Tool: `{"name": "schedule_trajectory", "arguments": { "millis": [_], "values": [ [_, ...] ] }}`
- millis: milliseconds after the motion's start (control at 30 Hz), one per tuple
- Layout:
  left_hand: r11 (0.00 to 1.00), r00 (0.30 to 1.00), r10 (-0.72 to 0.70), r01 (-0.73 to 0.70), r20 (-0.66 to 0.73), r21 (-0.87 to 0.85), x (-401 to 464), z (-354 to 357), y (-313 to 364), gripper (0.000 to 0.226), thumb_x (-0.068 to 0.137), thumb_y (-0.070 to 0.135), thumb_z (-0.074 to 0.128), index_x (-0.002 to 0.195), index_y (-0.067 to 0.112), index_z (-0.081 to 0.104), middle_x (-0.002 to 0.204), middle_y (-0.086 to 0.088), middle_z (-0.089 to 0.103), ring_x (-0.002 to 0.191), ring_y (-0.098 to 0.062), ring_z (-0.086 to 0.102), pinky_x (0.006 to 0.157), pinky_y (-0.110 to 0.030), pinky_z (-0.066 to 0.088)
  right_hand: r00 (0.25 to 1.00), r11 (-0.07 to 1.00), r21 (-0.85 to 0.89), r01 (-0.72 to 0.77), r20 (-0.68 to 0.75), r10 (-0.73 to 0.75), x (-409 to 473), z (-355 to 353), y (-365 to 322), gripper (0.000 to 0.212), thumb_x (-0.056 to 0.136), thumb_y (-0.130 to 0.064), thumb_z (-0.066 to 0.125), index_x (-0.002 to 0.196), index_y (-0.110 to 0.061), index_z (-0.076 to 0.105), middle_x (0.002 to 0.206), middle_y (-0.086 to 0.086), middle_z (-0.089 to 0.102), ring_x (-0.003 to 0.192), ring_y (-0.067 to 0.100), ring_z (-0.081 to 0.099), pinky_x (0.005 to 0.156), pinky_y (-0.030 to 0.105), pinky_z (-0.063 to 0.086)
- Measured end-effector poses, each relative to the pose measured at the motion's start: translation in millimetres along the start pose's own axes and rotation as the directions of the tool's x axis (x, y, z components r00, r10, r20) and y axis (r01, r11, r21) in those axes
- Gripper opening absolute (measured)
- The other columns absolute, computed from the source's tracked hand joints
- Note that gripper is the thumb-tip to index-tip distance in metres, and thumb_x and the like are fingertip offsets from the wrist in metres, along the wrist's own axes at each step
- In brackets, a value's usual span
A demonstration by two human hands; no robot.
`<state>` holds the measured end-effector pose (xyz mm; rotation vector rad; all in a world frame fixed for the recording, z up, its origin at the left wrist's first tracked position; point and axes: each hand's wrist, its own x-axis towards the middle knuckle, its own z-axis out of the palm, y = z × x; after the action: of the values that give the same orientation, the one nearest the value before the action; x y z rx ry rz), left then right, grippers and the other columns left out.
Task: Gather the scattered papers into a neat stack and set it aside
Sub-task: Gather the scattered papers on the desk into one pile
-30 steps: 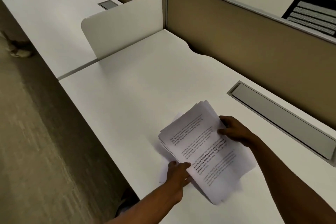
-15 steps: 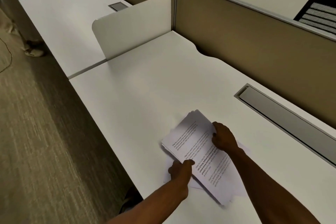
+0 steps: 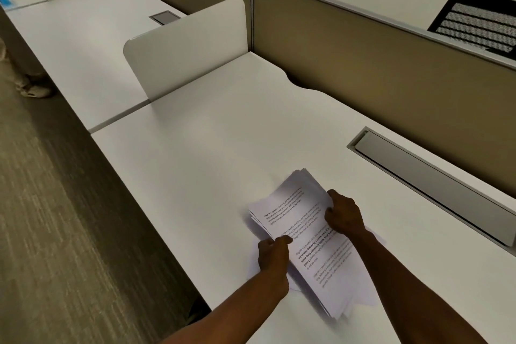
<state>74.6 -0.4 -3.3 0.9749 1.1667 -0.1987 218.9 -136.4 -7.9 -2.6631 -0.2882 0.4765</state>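
A loose stack of printed white papers [image 3: 296, 212] lies slanted on the white desk [image 3: 217, 148], its sheets fanned slightly at the far and near ends. My left hand [image 3: 272, 255] grips the stack's left long edge, thumb on top. My right hand [image 3: 344, 213] grips the right long edge, fingers curled over it. A sheet or two stick out from under the stack beside my left wrist and behind my right forearm.
A grey cable tray lid [image 3: 430, 181] is set into the desk at the right, along the tan partition [image 3: 377, 64]. A white divider panel [image 3: 187, 47] stands at the desk's far left end. The desk's front edge drops to carpet [image 3: 55, 218] on the left.
Both hands have closed in on the stack's long edges, squeezing the sheets closer together. My right hand moved from the right side onto the edge; the spread of sheets on the right has narrowed.
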Motion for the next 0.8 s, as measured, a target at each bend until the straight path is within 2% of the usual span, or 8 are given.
{"name": "schedule_trajectory", "arguments": {
  "millis": [100, 267, 367, 433, 533, 600, 700, 800],
  "values": [
    [0.999, 1.000, 0.013, -0.013, -0.002, -0.039, 0.8, 2.6, 3.0, 0.044, 0.079, 0.011, 0.073, 0.120, 0.003, 0.059, 0.111, -0.018, 0.070, 0.094, -0.033, 0.065, 0.072, -0.032, 0.051, 1.000, 1.000, -0.014, -0.006, 0.003, 0.006, 0.2, -0.6, 0.6, 0.026, 0.085, -0.010, 0.053, 0.111, -0.009, 0.052, 0.100, 0.013, 0.067, 0.083, 0.032, 0.065, 0.073, 0.037, 0.055],
    [0.994, 0.994, 0.100, -0.102, -0.045, -0.050, 0.3, 4.0, -2.2, 0.038, 0.079, 0.009, 0.076, 0.107, 0.016, 0.051, 0.096, -0.004, 0.062, 0.078, -0.013, 0.057, 0.064, -0.026, 0.044, 1.000, 1.000, 0.022, -0.011, 0.000, 0.011, -1.2, 0.0, 5.5, 0.031, 0.087, -0.010, 0.053, 0.119, -0.008, 0.052, 0.107, 0.015, 0.067, 0.090, 0.034, 0.066, 0.077, 0.037, 0.055],
    [0.980, 0.979, 0.191, -0.194, -0.065, -0.041, -6.0, 7.9, -4.0, 0.034, 0.079, 0.002, 0.075, 0.095, 0.023, 0.053, 0.107, -0.009, 0.065, 0.077, -0.009, 0.060, 0.054, -0.017, 0.044, 1.000, 0.998, 0.068, -0.018, -0.006, 0.018, -0.4, 0.3, 9.2, 0.029, 0.087, -0.008, 0.054, 0.117, -0.007, 0.053, 0.107, 0.016, 0.066, 0.084, 0.030, 0.063, 0.073, 0.033, 0.052],
    [0.972, 0.969, 0.229, -0.232, -0.088, -0.034, -10.6, 11.2, -2.8, 0.046, 0.078, -0.001, 0.076, 0.110, 0.022, 0.051, 0.122, -0.014, 0.058, 0.084, -0.017, 0.063, 0.051, -0.015, 0.047, 1.000, 0.995, 0.097, -0.019, -0.023, 0.021, 0.4, 1.1, 11.3, 0.027, 0.087, -0.007, 0.054, 0.114, -0.006, 0.053, 0.107, 0.017, 0.066, 0.080, 0.027, 0.059, 0.071, 0.030, 0.049],
    [0.971, 0.971, 0.216, -0.224, -0.098, -0.082, -13.5, 14.3, 0.0, 0.084, 0.076, -0.006, 0.077, 0.135, 0.030, 0.030, 0.139, -0.018, 0.039, 0.102, -0.029, 0.057, 0.065, -0.029, 0.055, 0.998, 0.986, 0.163, -0.030, -0.056, 0.040, 0.3, 2.5, 13.2, 0.029, 0.089, -0.009, 0.057, 0.117, -0.003, 0.054, 0.112, 0.018, 0.064, 0.095, 0.035, 0.063, 0.077, 0.032, 0.050],
    [0.975, 0.980, 0.179, -0.189, -0.085, -0.116, -12.8, 14.9, 1.2, 0.094, 0.077, -0.006, 0.076, 0.143, 0.031, 0.021, 0.143, -0.020, 0.039, 0.108, -0.032, 0.056, 0.083, -0.042, 0.056, 0.996, 0.973, 0.221, -0.060, -0.054, 0.073, -1.1, 1.3, 12.6, 0.033, 0.088, -0.015, 0.061, 0.118, -0.005, 0.053, 0.116, 0.017, 0.064, 0.101, 0.037, 0.063, 0.084, 0.039, 0.054],
    [0.991, 0.990, 0.114, -0.119, -0.080, -0.061, -9.9, 15.5, -1.2, 0.093, 0.082, 0.001, 0.074, 0.152, 0.021, 0.015, 0.143, -0.020, 0.044, 0.121, -0.037, 0.055, 0.102, -0.049, 0.049, 0.992, 0.950, 0.291, -0.110, -0.020, 0.121, -2.3, -3.7, 13.3, 0.051, 0.081, -0.023, 0.072, 0.127, -0.010, 0.052, 0.121, 0.015, 0.063, 0.104, 0.035, 0.063, 0.089, 0.046, 0.056],
    [0.997, 0.993, 0.076, -0.075, -0.090, 0.014, -7.7, 14.0, -7.8, 0.077, 0.086, 0.006, 0.070, 0.151, 0.008, 0.030, 0.143, -0.019, 0.047, 0.124, -0.036, 0.055, 0.102, -0.045, 0.050, 0.990, 0.939, 0.316, -0.136, -0.003, 0.144, -1.7, -8.9, 17.3, 0.055, 0.076, -0.024, 0.078, 0.125, -0.011, 0.056, 0.118, 0.013, 0.065, 0.103, 0.033, 0.064, 0.088, 0.046, 0.056]
  ]
}}
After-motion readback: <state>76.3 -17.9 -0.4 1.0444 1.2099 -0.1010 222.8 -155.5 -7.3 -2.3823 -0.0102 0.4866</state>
